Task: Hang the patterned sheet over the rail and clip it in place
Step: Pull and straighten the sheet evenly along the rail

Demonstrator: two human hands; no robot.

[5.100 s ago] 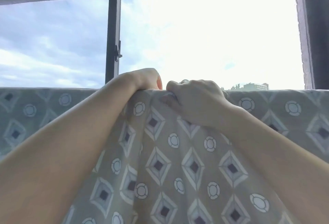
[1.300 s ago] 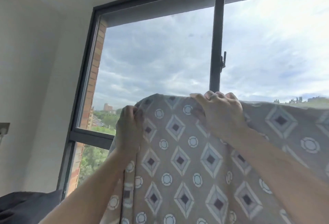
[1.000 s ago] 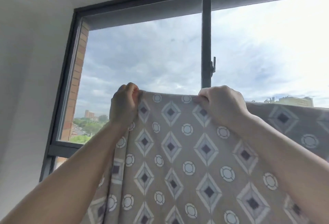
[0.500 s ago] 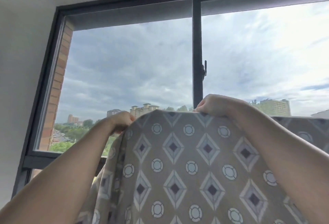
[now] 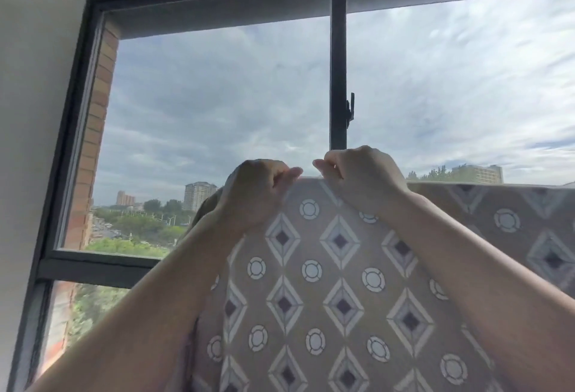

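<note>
The patterned sheet, grey-brown with diamonds and rings, hangs in front of me and fills the lower right of the head view. Its top edge runs level to the right, draped over a rail that the cloth hides. My left hand grips the sheet's top edge near its left end, fingers curled over the fold. My right hand grips the same edge a short way to the right. The two hands are close together, thumbs almost meeting. No clip is visible.
A large dark-framed window stands behind the sheet, with a latch on its centre post. A white wall is at the left. A brick reveal edges the window. Trees and buildings show outside.
My left hand has slid right along the top edge, close to my right hand. The view has shifted slightly since half a second ago.
</note>
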